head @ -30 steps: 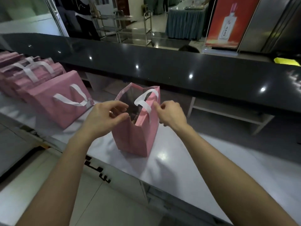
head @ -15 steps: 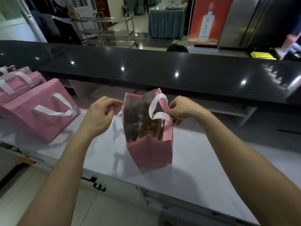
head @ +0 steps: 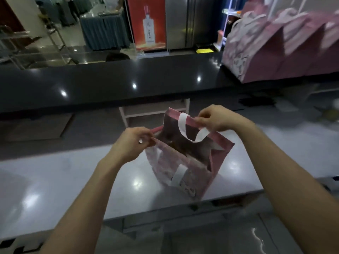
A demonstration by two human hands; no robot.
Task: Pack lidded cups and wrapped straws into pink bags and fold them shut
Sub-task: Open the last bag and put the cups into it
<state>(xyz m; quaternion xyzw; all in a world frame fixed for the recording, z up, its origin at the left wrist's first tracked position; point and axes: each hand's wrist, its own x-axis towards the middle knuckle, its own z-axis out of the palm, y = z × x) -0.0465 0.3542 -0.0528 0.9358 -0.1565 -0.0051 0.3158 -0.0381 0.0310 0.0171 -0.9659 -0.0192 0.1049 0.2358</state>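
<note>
An open pink bag (head: 216,165) with white ribbon handles stands upright on the pale worktop (head: 77,178). My left hand (head: 132,143) pinches the near rim of the bag at its left corner. My right hand (head: 214,119) pinches the far rim beside the white handle (head: 187,129). Between them the mouth is held open; the inside is dark and I cannot make out what it holds. No cup or straw shows outside the bag.
A raised black counter (head: 128,83) runs across behind the worktop. Several filled pink bags (head: 286,54) stand on it at the upper right. A red poster (head: 146,22) and draped tables lie beyond. The worktop's front edge is close below the bag.
My view has swung right: the flat pink bags on the left have left the frame and bags on the counter at right have appeared. Both hands kept their pinch on the bag's rim.
</note>
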